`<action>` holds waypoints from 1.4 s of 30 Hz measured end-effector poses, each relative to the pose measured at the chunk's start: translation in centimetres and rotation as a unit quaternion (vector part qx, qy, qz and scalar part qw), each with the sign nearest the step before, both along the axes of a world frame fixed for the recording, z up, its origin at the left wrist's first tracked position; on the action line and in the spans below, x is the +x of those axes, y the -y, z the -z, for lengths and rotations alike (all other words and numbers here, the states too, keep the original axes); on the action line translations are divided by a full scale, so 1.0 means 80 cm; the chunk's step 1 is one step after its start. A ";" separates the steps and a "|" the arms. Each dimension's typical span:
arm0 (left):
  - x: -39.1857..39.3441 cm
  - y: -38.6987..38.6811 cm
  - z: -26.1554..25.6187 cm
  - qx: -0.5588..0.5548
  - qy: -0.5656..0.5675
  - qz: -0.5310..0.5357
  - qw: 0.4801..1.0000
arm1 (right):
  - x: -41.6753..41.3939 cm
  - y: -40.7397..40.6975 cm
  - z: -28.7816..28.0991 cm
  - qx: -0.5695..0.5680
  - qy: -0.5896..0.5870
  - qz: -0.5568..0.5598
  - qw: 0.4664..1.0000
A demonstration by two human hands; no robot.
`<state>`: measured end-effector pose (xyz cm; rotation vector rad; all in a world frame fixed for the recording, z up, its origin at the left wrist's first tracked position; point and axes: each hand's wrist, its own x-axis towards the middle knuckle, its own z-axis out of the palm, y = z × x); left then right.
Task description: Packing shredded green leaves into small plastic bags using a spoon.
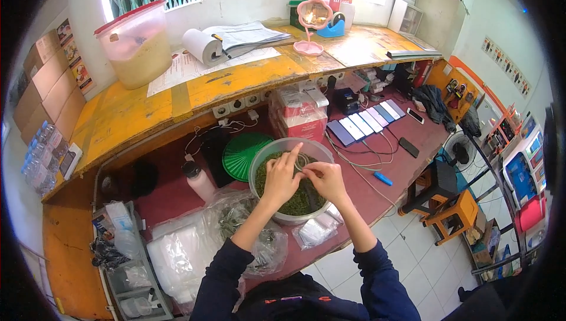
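A round translucent plastic tub (325,144) holding chopped green leafy matter (295,208) stands before me on the dark red desk. Above its opening my left hand (281,179) has its index finger extended, with a thin pale loop, possibly a rubber band or small bag, by the fingers. My right hand (325,181) pinches at the same small item, its fingertips close to those of the left. The item is too small to name surely. Left of the tub, a clear plastic bag (269,250) contains more greenery. Small clear plastic bags (316,231) lie at its near right side.
A green plastic lid (245,156), a bottle (199,183) and a red-and-white box (300,120) surround the tub. Several phones (369,122) with cables lie to the right, near a blue marker (383,178). Plastic sheets or bags (179,252) and a grey tray (152,272) sit left.
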<state>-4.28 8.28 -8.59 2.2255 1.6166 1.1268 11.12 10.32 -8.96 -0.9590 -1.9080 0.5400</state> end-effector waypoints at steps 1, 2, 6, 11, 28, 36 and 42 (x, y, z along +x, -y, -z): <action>0.001 0.000 0.001 0.012 -0.008 0.006 1.000 | 0.000 -0.008 0.002 0.001 -0.001 0.000 1.000; -0.001 -0.001 0.002 -0.024 -0.018 -0.010 1.000 | 0.000 -0.017 0.004 0.060 0.096 0.046 0.993; -0.028 -0.009 0.018 -0.059 0.061 -0.012 0.996 | 0.003 -0.019 -0.006 0.140 0.197 0.068 0.968; -0.051 -0.024 0.039 -0.125 0.265 0.139 0.946 | 0.004 -0.002 -0.040 -0.008 0.035 0.006 0.999; -0.009 0.021 -0.006 -0.009 0.329 0.035 0.944 | -0.017 0.044 -0.024 -0.039 -0.063 0.022 0.997; -0.007 0.040 -0.029 0.138 0.225 0.024 0.964 | -0.028 0.070 -0.030 0.105 -0.061 0.056 0.991; -0.071 0.103 -0.006 0.120 0.257 -0.053 0.958 | 0.017 0.128 0.021 0.023 -0.109 0.091 0.990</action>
